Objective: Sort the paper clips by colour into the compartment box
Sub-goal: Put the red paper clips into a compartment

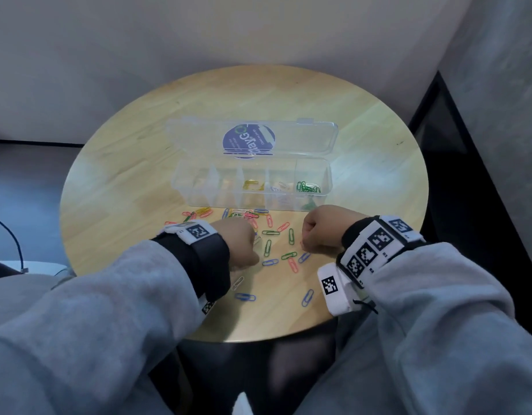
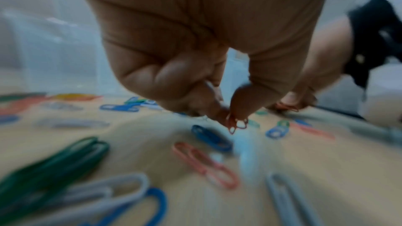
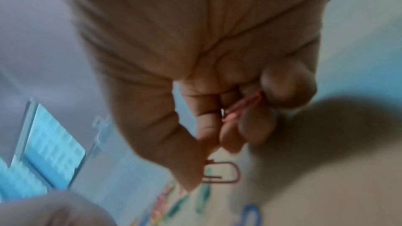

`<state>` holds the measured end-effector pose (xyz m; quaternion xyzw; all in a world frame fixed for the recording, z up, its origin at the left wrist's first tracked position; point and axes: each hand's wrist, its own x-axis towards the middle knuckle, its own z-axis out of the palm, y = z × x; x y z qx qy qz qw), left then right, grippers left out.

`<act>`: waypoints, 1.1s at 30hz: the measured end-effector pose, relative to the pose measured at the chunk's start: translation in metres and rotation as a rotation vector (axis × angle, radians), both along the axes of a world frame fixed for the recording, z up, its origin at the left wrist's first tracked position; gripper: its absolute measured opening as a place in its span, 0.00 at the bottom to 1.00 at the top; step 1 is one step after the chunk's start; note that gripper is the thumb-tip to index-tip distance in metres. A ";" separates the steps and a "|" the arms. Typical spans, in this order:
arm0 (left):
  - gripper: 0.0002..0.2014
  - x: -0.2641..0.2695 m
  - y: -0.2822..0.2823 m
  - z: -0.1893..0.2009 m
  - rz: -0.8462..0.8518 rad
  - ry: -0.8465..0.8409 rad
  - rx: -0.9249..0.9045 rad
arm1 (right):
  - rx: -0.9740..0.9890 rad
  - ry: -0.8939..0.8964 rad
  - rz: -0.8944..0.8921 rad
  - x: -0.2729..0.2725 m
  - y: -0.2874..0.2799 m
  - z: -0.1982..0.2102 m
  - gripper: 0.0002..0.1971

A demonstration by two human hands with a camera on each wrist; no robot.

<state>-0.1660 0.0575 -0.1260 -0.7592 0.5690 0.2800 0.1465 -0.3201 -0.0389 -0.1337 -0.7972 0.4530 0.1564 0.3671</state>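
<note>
— While both hands pinch red clips, how far is the sorting?
— Early. The left hand (image 2: 195, 57) pinches red clips (image 2: 236, 124); the right hand (image 3: 217, 75) also holds some (image 3: 241, 107). The box (image 1: 252, 187) beyond the knuckles has few; many loose clips (image 1: 270, 253) lie between the hands.

box (image 1: 252, 187) lid open, top reachable | loose clips (image 1: 267, 247) litter table (image 1: 115, 175) front

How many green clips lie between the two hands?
4 green clips: one lying crosswise, one to its right, one below it, one lowest. The left hand or right hand may hide more.
</note>
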 end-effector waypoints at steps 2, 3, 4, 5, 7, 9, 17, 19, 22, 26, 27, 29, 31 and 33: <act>0.06 0.007 0.003 0.004 0.125 0.146 -0.008 | 0.154 -0.133 -0.067 -0.005 -0.003 0.004 0.08; 0.07 0.010 0.004 0.007 0.181 0.220 -0.020 | 0.251 -0.225 -0.130 -0.007 -0.004 0.005 0.09; 0.07 0.013 0.004 0.010 0.240 0.299 -0.041 | 0.329 -0.313 -0.195 -0.010 -0.006 0.006 0.11; 0.09 0.015 0.004 0.014 0.310 0.394 -0.067 | 0.388 -0.387 -0.246 -0.011 -0.008 0.006 0.13; 0.12 0.020 0.003 0.021 0.462 0.598 -0.132 | 0.470 -0.481 -0.302 -0.012 -0.009 0.006 0.15; 0.14 0.024 0.002 0.027 0.591 0.759 -0.193 | 0.526 -0.515 -0.322 -0.011 -0.008 0.005 0.13; 0.14 0.033 0.011 0.028 0.857 1.122 -0.204 | 0.663 -0.564 -0.396 -0.005 -0.004 0.008 0.15; 0.15 0.036 0.012 0.027 0.900 1.173 -0.187 | 0.630 -0.515 -0.363 -0.004 0.000 0.009 0.14; 0.16 0.039 0.013 0.027 0.945 1.219 -0.169 | 0.471 -0.362 -0.225 -0.003 0.004 0.009 0.09; 0.18 0.038 0.012 0.025 0.882 1.047 -0.140 | 0.205 -0.155 -0.008 -0.001 0.011 0.012 0.08; 0.19 0.037 0.012 0.024 0.843 0.951 -0.148 | 0.160 -0.130 0.023 0.000 0.015 0.013 0.07; 0.18 0.032 0.013 0.023 0.747 0.779 -0.157 | 0.086 -0.088 0.063 0.003 0.023 0.014 0.06; 0.17 0.027 0.015 0.023 0.660 0.669 -0.150 | 0.001 -0.020 0.079 0.006 0.030 0.013 0.07; 0.15 0.026 0.017 0.025 0.541 0.564 -0.128 | -0.075 0.057 0.083 0.010 0.034 0.011 0.08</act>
